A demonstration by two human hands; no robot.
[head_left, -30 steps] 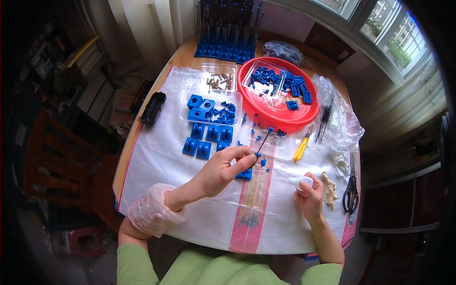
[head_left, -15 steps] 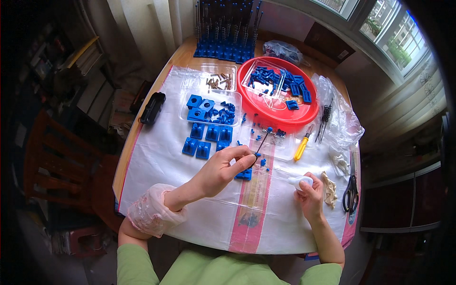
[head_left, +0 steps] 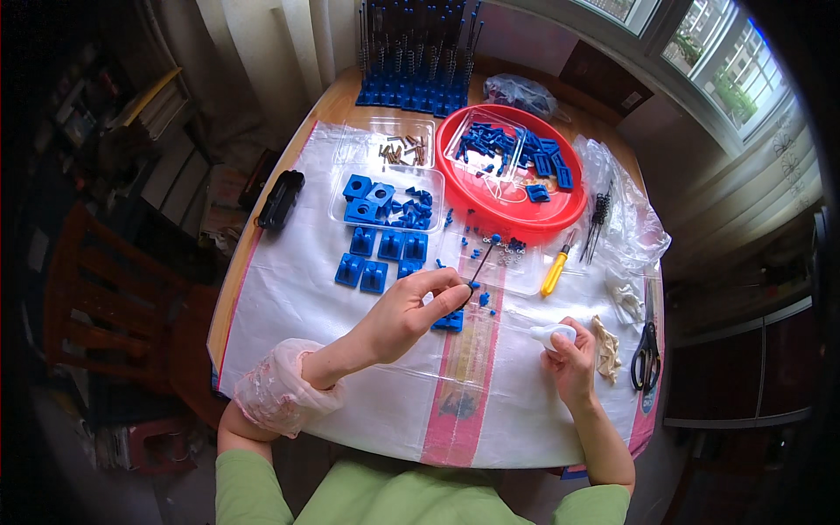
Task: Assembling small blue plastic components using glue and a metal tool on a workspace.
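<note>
Thin rod (head_left: 482,260): pinched at its near end by the left hand (head_left: 411,311), long axis slanting far-right, above a blue block (head_left: 449,320). Small white bottle (head_left: 551,334): gripped in the right hand (head_left: 570,363), apparently nozzle leftward, just right of the rod.

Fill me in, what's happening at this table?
A person sits at a table covered in white plastic sheet. The left hand pinches a thin rod with a blue tip above a small blue block. The right hand grips a small white bottle. More blue parts fill the red tray and clear tray.
</note>
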